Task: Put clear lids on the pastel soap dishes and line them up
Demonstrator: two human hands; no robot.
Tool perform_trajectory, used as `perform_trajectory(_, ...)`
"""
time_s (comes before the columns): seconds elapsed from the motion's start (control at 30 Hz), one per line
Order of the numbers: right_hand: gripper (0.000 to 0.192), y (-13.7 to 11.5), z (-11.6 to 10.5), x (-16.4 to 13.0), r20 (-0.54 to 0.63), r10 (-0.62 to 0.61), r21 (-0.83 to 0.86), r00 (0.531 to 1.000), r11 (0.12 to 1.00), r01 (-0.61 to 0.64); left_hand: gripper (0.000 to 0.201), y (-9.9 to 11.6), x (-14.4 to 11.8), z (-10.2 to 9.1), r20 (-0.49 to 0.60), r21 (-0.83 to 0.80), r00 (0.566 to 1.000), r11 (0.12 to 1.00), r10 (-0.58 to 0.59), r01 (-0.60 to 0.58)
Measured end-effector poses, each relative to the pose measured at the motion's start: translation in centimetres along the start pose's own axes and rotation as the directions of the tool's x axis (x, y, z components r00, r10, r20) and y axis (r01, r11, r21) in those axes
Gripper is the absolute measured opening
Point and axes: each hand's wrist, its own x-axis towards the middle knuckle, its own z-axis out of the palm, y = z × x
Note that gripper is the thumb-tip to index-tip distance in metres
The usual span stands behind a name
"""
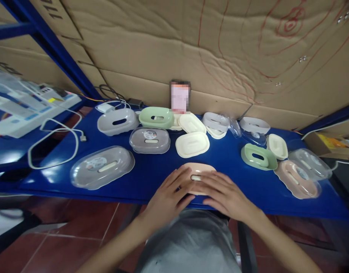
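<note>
A pink oval soap box [198, 169] lies at the near edge of the blue table [151, 170], right in front of me. My left hand [170, 194] rests flat on its left side, fingers spread. On its right side lies my right hand [224, 189], fingers extended toward the slot in the lid. Both hands press down on the box from above; most of it is hidden beneath them.
Several more soap boxes and lids lie around: a clear grey lid [102, 167] at the left, a cream tray [192, 144], green boxes [156, 116] [258, 156], a pink one [297, 178] at the right. A white cable [53, 146] loops at the left. Cardboard stands behind.
</note>
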Motion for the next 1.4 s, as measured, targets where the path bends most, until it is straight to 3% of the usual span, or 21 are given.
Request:
perform_trajectory(0.07, 0.042, 3.5, -1.5, 0.4, -0.113, 0.085, -0.032, 0.99, 0.995, -0.09, 0.037, 0.0, 0.0, -0.2, 0.011, -0.024, 1.0, 1.0, 0.005, -0.004)
perform_trajectory(0.1, 0.041, 5.7, -2.2, 0.8, -0.184, 0.182, -0.057, 0.966, 0.979, -0.195, 0.037, 0.1, 0.0, -0.3, 0.014, -0.034, 1.0, 0.999, 0.002, -0.002)
perform_trajectory(0.2, 0.055, 12.9, -3.3, 2.8, -0.331, 0.48, -0.075, 0.812, 0.845, -0.53, 0.036, 0.2, 0.1, -0.5, 0.02, -0.051, 1.0, 0.999, -0.004, 0.005)
perform_trajectory(0.27, 0.076, 16.6, -3.0, 4.1, -0.308, 0.617, -0.032, 0.724, 0.754, -0.657, 0.035, 0.2, 0.1, -0.6, 0.02, -0.049, 1.0, 0.999, -0.007, 0.008)
perform_trajectory(0.37, 0.079, 19.3, -1.6, 5.0, -0.254, 0.689, 0.064, 0.679, 0.713, -0.699, 0.036, 0.3, 0.1, -0.6, 0.02, -0.039, 1.0, 0.999, -0.009, 0.01)
perform_trajectory(0.6, 0.077, 18.1, -0.3, 4.4, -0.253, 0.688, 0.336, 0.68, 0.722, -0.605, 0.038, 0.3, 0.1, -0.6, 0.016, -0.039, 1.0, 0.999, -0.01, 0.011)
perform_trajectory(0.83, 0.056, 16.6, -1.3, 3.7, -0.222, 0.815, 0.702, 0.536, 0.515, -0.491, 0.041, 0.4, 0.1, -0.6, 0.016, -0.063, 0.999, 0.997, -0.042, 0.043)
perform_trajectory(1.0, 0.043, 10.7, -1.7, 0.4, -0.251, 0.857, 0.788, 0.45, 0.451, -0.419, 0.049, 0.5, -0.2, -0.3, -0.026, -0.106, 0.993, 0.988, -0.116, 0.113)
perform_trajectory(1.07, 0.038, 7.1, -1.2, -1.2, -0.301, 0.83, 0.72, 0.47, 0.521, -0.458, 0.059, 0.6, -0.2, -0.2, -0.038, -0.154, 0.982, 0.972, -0.183, 0.175)
perform_trajectory(1.13, 0.04, 3.6, -0.3, -2.4, -0.356, 0.703, 0.508, 0.616, 0.699, -0.504, 0.069, 0.6, -0.2, -0.2, -0.051, -0.209, 0.97, 0.953, -0.236, 0.221)
perform_trajectory(1.2, 0.045, 0.9, 0.7, -3.0, -0.346, 0.502, 0.306, 0.793, 0.859, -0.41, 0.076, 0.6, -0.2, -0.1, -0.064, -0.241, 0.964, 0.941, -0.26, 0.238)
perform_trajectory(1.27, 0.051, -0.6, 1.4, -3.1, -0.29, 0.316, 0.193, 0.903, 0.944, -0.268, 0.08, 0.5, -0.3, 0.0, -0.072, -0.246, 0.962, 0.94, -0.262, 0.237)
perform_trajectory(1.33, 0.055, -1.1, 1.8, -2.9, -0.24, 0.215, 0.142, 0.947, 0.972, -0.185, 0.079, 0.3, -0.5, 0.1, -0.08, -0.247, 0.968, 0.945, -0.238, 0.213)
perform_trajectory(1.4, 0.054, -1.0, 1.9, -2.6, -0.216, 0.181, 0.131, 0.96, 0.979, -0.155, 0.074, 0.0, -0.6, 0.2, -0.09, -0.254, 0.976, 0.952, -0.198, 0.17)
